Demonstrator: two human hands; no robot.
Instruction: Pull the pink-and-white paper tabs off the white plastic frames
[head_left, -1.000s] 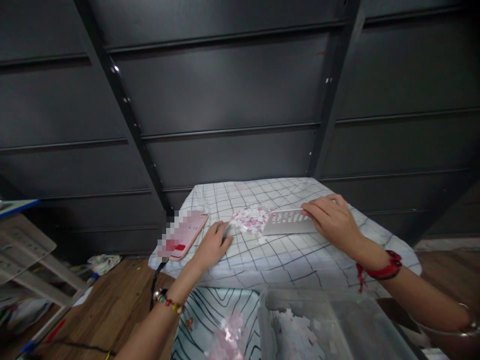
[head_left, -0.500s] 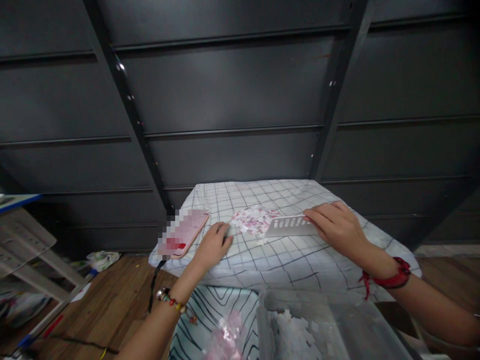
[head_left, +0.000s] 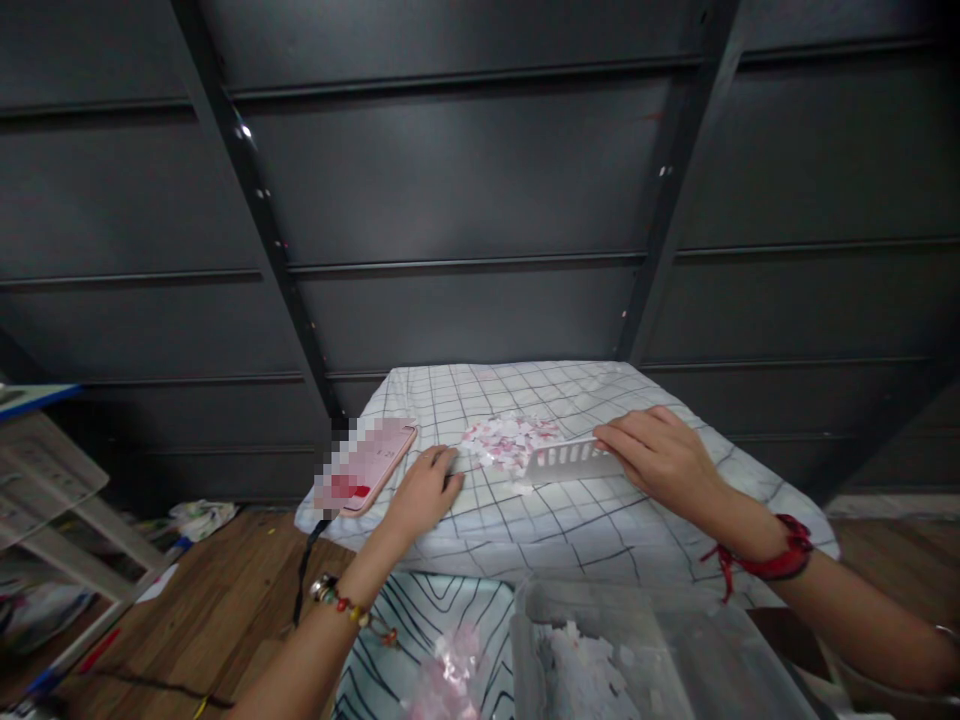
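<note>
My right hand [head_left: 656, 455] grips the right end of a white slotted plastic piece [head_left: 570, 465], which stands on its long edge on the grid-patterned cloth [head_left: 480, 530]. The left end of that piece touches a flat heap of small white and pink paper-like bits [head_left: 510, 440]. My left hand [head_left: 427, 490] rests palm down on the cloth to the left of the heap, fingers extended and holding nothing. A pink phone [head_left: 379, 470], partly blurred out, lies just beyond it on the left.
At the front stands a clear plastic bin [head_left: 675, 640] holding white pieces [head_left: 585, 670]. Beside it, a patterned tray-like surface [head_left: 397, 610] carries a pink plastic bag [head_left: 450, 670]. A dark panelled wall [head_left: 450, 180] rises behind the table. A cable [head_left: 304, 570] hangs below the phone.
My right hand has shifted slightly left and toward me, turning the slotted piece so its left end is lower. My left hand has stayed nearly still.
</note>
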